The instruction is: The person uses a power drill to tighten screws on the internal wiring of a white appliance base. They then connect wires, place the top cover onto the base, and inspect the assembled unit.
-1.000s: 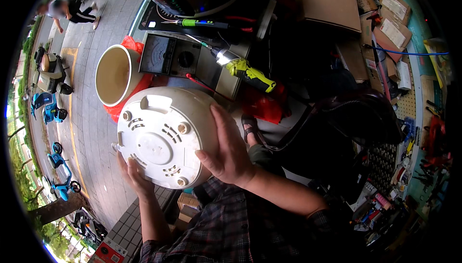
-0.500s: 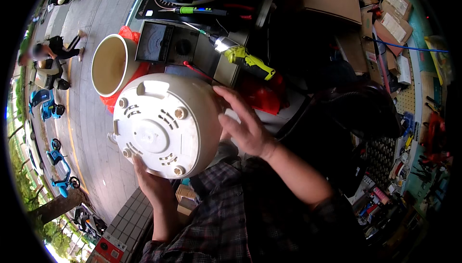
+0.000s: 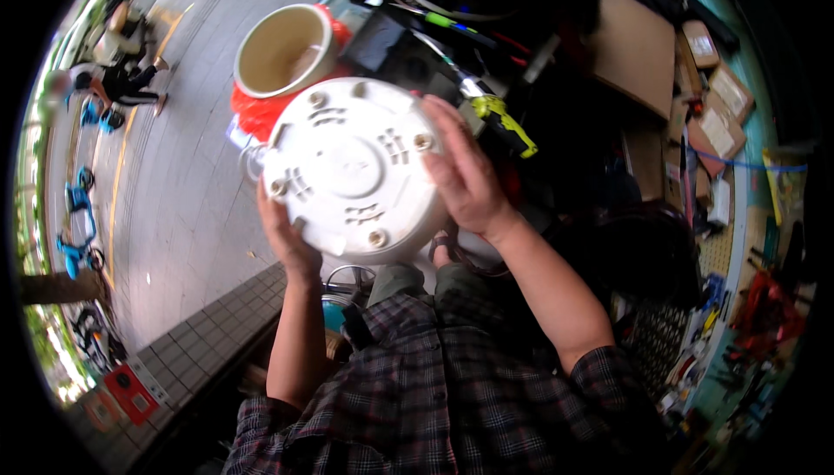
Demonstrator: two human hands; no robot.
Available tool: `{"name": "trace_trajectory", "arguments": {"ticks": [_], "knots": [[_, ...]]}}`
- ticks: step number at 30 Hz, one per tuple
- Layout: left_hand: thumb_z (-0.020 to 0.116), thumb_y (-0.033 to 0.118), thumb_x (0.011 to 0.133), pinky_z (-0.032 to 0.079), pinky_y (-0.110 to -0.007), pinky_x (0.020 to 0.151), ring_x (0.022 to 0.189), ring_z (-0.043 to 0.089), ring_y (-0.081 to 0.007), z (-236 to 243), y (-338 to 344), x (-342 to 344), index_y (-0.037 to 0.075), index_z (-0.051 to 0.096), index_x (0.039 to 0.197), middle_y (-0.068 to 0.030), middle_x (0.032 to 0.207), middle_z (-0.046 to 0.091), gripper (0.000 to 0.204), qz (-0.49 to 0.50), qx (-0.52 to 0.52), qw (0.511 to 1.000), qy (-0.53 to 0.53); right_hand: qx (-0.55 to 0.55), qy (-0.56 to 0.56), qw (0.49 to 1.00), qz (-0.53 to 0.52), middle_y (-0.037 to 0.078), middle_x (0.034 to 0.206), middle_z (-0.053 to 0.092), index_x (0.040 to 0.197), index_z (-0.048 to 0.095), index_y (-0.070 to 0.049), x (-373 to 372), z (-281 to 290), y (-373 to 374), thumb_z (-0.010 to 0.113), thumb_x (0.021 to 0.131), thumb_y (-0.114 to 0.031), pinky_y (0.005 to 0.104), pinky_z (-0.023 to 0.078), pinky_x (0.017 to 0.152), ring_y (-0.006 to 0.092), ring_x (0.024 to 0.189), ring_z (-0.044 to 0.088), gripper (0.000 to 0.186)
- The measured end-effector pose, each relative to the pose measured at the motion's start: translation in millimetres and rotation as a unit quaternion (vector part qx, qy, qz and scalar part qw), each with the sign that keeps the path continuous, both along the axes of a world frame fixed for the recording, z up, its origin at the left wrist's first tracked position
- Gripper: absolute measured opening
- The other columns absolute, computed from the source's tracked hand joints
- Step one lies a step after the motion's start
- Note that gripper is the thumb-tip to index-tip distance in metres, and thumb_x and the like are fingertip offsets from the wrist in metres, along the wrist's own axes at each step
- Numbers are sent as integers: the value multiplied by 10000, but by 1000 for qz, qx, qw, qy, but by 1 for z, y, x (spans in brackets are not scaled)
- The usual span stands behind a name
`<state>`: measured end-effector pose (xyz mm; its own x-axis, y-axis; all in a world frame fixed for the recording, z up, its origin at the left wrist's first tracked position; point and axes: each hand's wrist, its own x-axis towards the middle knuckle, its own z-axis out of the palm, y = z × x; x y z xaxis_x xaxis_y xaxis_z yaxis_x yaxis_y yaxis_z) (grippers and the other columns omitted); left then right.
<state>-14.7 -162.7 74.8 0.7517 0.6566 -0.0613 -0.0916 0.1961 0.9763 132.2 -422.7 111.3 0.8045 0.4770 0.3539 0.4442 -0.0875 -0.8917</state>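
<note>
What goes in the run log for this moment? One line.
left hand: holding cooker base | right hand: holding same | base: underside up | behind: inner pot

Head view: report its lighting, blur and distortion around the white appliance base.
Head view: daylight falls evenly on the white appliance base, with no hard glare; the left hand and right hand gripping it look slightly soft from motion; the fisheye bends the pavement lines and blacks out the corners; the workbench clutter at right lies dimmer.

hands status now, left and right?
Left hand: closed on the white cooker body, gripping its lower-left rim.
Right hand: fingers spread, holding its right side.
</note>
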Motion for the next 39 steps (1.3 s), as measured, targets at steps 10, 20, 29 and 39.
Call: {"name": "trace_trajectory", "arguments": {"ticks": [10,20,29,39], "knots": [[263,443,1181,274,-391,1302,1553,405,-274,-5,15,13,-45,379,1641,-200,1655,461,680,-60,-41,992,-105,-5,111,994,-1,211,1688,411,1668,331,36,-15,7,6,377,1155,-343,392,289,1283,301,1546,402,640],[219,492,1178,262,-397,1316,1565,399,-271,-11,23,12,-3,330,1685,-174,1694,423,717,-128,-205,953,-185,17,145,989,9,184,1657,450,1673,283,44,-17,4,10,340,1128,-358,392,302,1283,277,1518,446,679],[331,417,1177,251,-396,1309,1580,364,-276,-20,36,17,-27,310,1685,-186,1714,380,675,-105,65,987,-107,13,108,993,48,192,1675,432,1675,282,47,-11,19,21,319,1111,-353,418,289,1300,300,1542,432,693],[421,354,1154,314,-378,1266,1489,462,-252,-3,22,13,-35,397,1630,-190,1611,497,616,-79,-59,984,-148,-2,130,990,47,187,1641,464,1663,305,43,-10,18,24,349,1103,-368,398,321,1276,275,1507,463,696]]}}
